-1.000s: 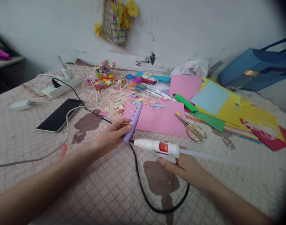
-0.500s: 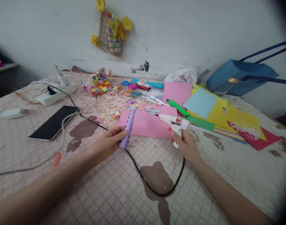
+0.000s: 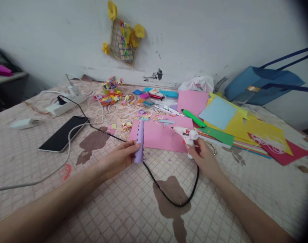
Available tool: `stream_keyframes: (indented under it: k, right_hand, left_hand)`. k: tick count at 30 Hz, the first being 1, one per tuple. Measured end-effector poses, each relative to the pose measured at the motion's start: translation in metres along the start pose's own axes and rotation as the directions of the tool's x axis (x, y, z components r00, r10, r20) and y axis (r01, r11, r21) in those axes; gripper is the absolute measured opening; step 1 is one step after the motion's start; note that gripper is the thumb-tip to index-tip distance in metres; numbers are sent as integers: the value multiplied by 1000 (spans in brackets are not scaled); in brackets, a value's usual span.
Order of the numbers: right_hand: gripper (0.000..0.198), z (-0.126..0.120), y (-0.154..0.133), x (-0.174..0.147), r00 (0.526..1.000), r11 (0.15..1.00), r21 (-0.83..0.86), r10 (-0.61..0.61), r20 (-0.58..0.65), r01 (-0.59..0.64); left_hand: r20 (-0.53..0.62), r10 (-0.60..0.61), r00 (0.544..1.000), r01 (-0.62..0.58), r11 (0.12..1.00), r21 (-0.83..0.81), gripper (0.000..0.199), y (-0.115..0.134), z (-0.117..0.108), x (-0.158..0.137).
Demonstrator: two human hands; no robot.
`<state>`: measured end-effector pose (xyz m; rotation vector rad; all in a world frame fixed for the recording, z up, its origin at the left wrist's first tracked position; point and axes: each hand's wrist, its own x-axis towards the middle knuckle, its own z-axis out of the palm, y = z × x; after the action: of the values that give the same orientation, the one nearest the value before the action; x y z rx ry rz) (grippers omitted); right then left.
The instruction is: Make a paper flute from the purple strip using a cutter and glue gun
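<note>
My left hand [image 3: 127,153] pinches a rolled strip of purple paper [image 3: 140,143] with a row of dark notches or marks along its left edge. The roll stands nearly upright in view. On the right, my right hand [image 3: 203,153] is wrapped around the handle of a white hot glue gun [image 3: 188,135], whose nozzle points left toward the purple roll, apart from it. A black cord [image 3: 178,205] loops from the gun's handle across the table. Beneath and behind both hands lies a pink sheet [image 3: 166,136] with small paper scraps on its far part.
A tablet-like black device [image 3: 63,133] and a white power strip [image 3: 65,105] are at left. Behind are a green cutter [image 3: 193,118], yellow sheets [image 3: 235,126] and a blue bag [image 3: 260,84]. A pale cable [image 3: 69,141] crosses the left side.
The purple roll has turned more upright. My right hand has tilted the glue gun, its nozzle shifting slightly right and down. The whole view has shifted a little.
</note>
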<state>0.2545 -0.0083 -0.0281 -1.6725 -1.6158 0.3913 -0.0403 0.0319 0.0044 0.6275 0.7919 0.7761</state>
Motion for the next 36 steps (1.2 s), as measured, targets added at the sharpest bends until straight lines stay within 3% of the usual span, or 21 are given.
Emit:
stream_keyframes:
  k: [5, 7, 10, 11, 13, 15, 17, 19, 22, 25, 30, 36]
  right_hand:
    - [42, -3, 3, -7, 1000, 994, 109, 29, 5, -29]
    - [39, -7, -1, -13, 994, 990, 126, 79, -76, -69]
    - [26, -13, -19, -25, 938, 978, 152, 180, -296, -140]
    - [26, -15, -28, -30, 932, 974, 183, 188, -310, -136]
    - [32, -13, -48, -39, 968, 973, 211, 140, -207, -96]
    - [25, -5, -70, -45, 999, 970, 240, 32, -19, -27]
    - [15, 10, -91, -46, 976, 952, 306, -38, 214, -30]
    - [20, 27, -108, -42, 945, 939, 338, -61, 321, -55]
    - [26, 48, -124, -32, 930, 916, 401, -127, 346, -24]
    - [22, 59, -131, -28, 937, 899, 433, -92, 338, -68]
    - [10, 66, -129, -32, 961, 895, 433, -25, 276, -101]
    - [6, 70, -122, -34, 976, 909, 412, -32, 216, -61]
  left_hand:
    - [47, 5, 999, -5, 1000, 6, 13, 1, 3, -1]
    - [61, -4, 998, 3, 1000, 2, 12, 1, 3, -2]
    - [43, -11, 999, 11, 1000, -12, 10, 0, 3, -1]
    - [31, -10, 999, 10, 1000, -16, 10, 0, 3, -1]
    - [11, -5, 1000, 6, 1000, -16, 10, -1, 3, -1]
    - [13, 9, 1000, -9, 1000, -4, 13, -3, 3, -1]
    - [39, 46, 998, -47, 999, 20, 16, -5, 4, -2]
    - [78, 102, 992, -108, 992, 66, 16, -7, 5, -3]
    - [123, 177, 976, -194, 971, 140, 16, -9, 6, -6]
    - [130, 228, 965, -248, 954, 171, 18, -11, 8, -8]
    - [111, 289, 951, -307, 930, 204, 23, -15, 12, -9]
    - [84, 330, 940, -341, 912, 228, 26, -18, 14, -9]
